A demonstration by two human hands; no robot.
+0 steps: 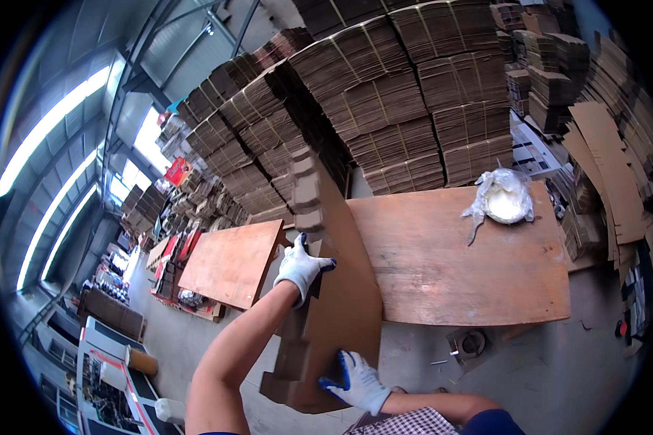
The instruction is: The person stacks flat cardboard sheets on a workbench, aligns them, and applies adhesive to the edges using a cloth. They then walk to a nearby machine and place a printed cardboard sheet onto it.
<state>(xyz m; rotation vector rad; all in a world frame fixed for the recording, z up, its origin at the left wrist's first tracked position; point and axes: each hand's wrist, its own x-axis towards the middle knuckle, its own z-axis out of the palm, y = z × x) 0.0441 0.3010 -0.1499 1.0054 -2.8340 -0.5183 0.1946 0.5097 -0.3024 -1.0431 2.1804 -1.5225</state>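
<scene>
So the person has a stack of flat die-cut cardboard sheets [334, 290] stood up on edge, tilted a bit, between their body and the wooden table [457, 268]. The notched tab edge of the stack faces left, and its top reaches up in front of the big piles behind.

Left hand [301, 267], in a white glove with blue fingertips, is clamped onto the stack about halfway up its notched edge, fingers wrapped round onto the flat face. Right hand [359, 384], same kind of glove, grips the stack low down near the bottom corner, fingers spread over the face. Both hands are grasping the cardboard, neither one is loose.

On the far right part of the table sits a crumpled clear plastic bag [502, 199] with something white inside, well apart from the hands. A second wooden board [228, 264] lies to the left, just beside the stack. Behind the table are tall bundles of folded cartons [406, 94], stacked high. More loose cardboard sheets [609, 167] lean at the right. The floor below is grey concrete [544, 370].
</scene>
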